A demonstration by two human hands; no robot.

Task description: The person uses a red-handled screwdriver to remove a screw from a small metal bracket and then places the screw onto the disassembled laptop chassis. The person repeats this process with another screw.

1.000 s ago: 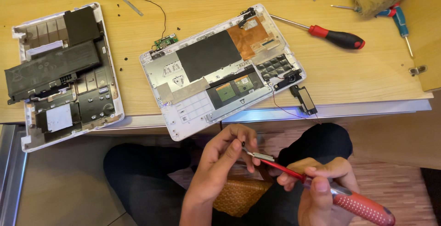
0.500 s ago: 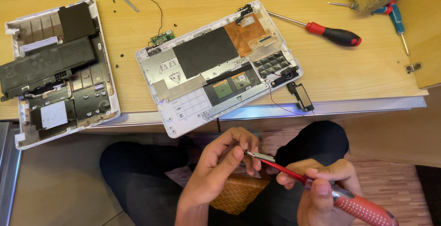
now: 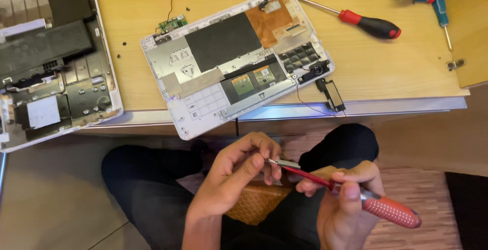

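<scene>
Holding a red-handled screwdriver (image 3: pixel 356 196) in your right hand (image 3: pixel 348 209), fingers wrapped shut around the grip, you have its tip up against a small metal piece (image 3: pixel 284 163) pinched between the thumb and fingertips of your left hand (image 3: pixel 239 176). Both hands sit over your lap, off the bench, below its front edge.

Judged state of work: well advanced on disassembly. The opened white laptop base (image 3: pixel 234 56) lies across the middle of the bench (image 3: pixel 406 77), overhanging the front edge, boards and shielding exposed. A second opened chassis (image 3: pixel 51 62) rests at the left edge. A small green circuit board (image 3: pixel 172 24) on a wire lies detached behind the base; a small black speaker module (image 3: pixel 333 93) hangs on its leads at the front edge. Loose screws dot the wood. A black-and-red screwdriver (image 3: pixel 366 23) lies toward the far right corner.

Left: boards in the middle base appear still seated.
</scene>
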